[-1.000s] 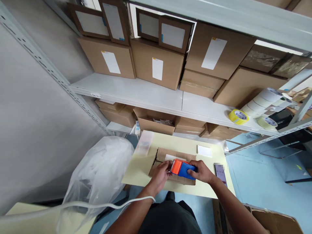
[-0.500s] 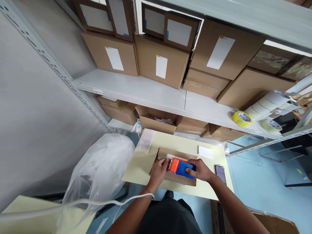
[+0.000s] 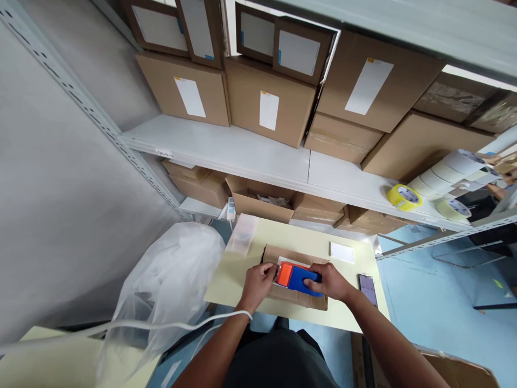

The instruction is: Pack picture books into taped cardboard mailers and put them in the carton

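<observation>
Your right grip is clamped around the blue body of a handheld tape dispenser, thumb on top. Your left grip has its fingertips gathered at the dispenser's orange front end; you cannot tell here whether they pinch tape or close on nothing. The dispenser is over the cardboard box, contact with its top being unclear. Compared with a second ago, the dispenser is farther left relative to the box and looks flatter, and your left grip has shifted left with it; this suggests that your work now centres on the front end, near the box's left part. Note the edges: the box lies close to the near edge of the counter, so room toward your body is short. Leftward, a broader stretch of counter reaches to a translucent sheet at the far corner. Rightward, a narrower stretch separates the box from the phone, with a white card beyond. The shelf spans above the far edge, limiting lifts made forward. A white cable reaches your left wrist and may drag.
</observation>
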Demonstrator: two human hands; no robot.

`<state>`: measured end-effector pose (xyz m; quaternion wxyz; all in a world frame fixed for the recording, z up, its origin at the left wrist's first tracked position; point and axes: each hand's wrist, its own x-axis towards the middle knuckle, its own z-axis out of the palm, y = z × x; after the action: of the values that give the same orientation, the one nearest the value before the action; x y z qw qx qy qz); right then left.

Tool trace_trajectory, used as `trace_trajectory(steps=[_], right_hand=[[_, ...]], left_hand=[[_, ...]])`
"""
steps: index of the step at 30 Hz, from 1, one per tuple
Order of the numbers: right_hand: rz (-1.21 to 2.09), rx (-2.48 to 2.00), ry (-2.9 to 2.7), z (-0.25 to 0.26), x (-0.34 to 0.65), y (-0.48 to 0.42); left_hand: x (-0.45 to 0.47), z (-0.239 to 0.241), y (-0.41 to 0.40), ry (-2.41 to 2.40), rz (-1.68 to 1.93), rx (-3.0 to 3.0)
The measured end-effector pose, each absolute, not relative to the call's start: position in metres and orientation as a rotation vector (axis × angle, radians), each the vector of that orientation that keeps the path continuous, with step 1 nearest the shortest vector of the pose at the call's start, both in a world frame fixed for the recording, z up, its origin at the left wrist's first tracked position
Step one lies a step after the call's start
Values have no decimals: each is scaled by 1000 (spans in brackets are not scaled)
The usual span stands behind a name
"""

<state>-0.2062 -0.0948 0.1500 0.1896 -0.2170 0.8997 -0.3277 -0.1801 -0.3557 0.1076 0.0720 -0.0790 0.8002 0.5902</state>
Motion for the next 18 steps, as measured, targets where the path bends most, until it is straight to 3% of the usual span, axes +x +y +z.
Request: trace_trajectory(steps=[11, 18], right_hand=[[-771, -514, 2591, 156, -214, -117], [-608, -493, 2648, 165, -217, -137]], left_hand=[[-200, 82, -421, 2631, 1471, -451], [-200, 47, -417, 2489, 1557, -475]])
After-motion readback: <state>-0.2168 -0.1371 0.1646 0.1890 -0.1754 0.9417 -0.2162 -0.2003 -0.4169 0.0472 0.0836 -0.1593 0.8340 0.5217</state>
